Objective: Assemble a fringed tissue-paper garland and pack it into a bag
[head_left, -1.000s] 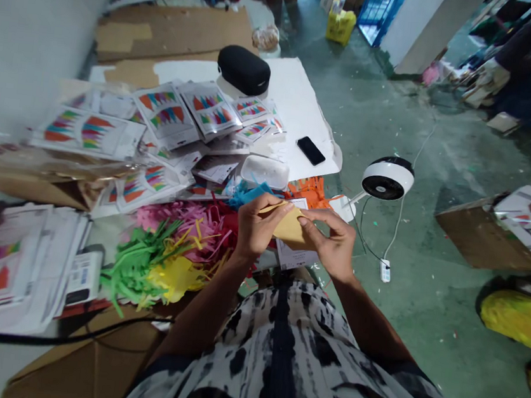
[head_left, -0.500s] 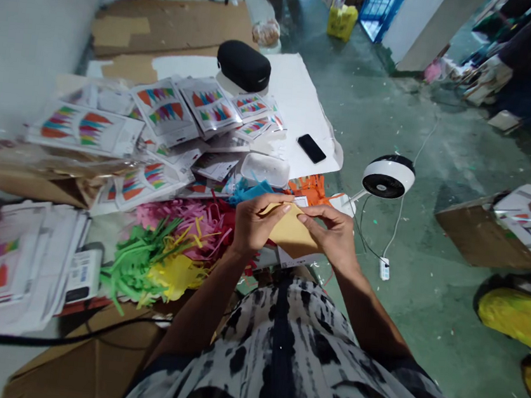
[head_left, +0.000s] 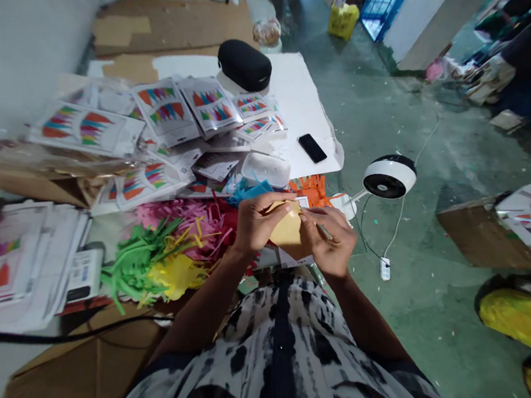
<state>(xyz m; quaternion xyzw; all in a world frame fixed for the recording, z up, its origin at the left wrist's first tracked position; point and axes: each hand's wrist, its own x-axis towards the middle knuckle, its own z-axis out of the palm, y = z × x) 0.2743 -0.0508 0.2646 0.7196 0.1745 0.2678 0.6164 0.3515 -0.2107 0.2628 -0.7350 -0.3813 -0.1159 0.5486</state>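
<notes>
L hand [head_left: 260,221] & R hand [head_left: 328,241] both closed on a folded tan paper [head_left: 288,227], pinched betw. fingers & thumbs, held up in front of my chest. Pink fringe [head_left: 181,221] & green fringe [head_left: 135,267] just L of hands, white plastic tub [head_left: 266,169] just ahead, black phone [head_left: 312,148] beyond, small white fan [head_left: 389,178] to R.

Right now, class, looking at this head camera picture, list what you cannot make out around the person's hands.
All from the head view:
- Yellow paper: its lower edges and where it is gripped are hidden by the left hand and right hand.
- White card: mostly hidden by the paper and right hand, so any print is unreadable.
- Plastic packets: small print too small to read.
- Person's legs: cut off by the top edge.
</notes>
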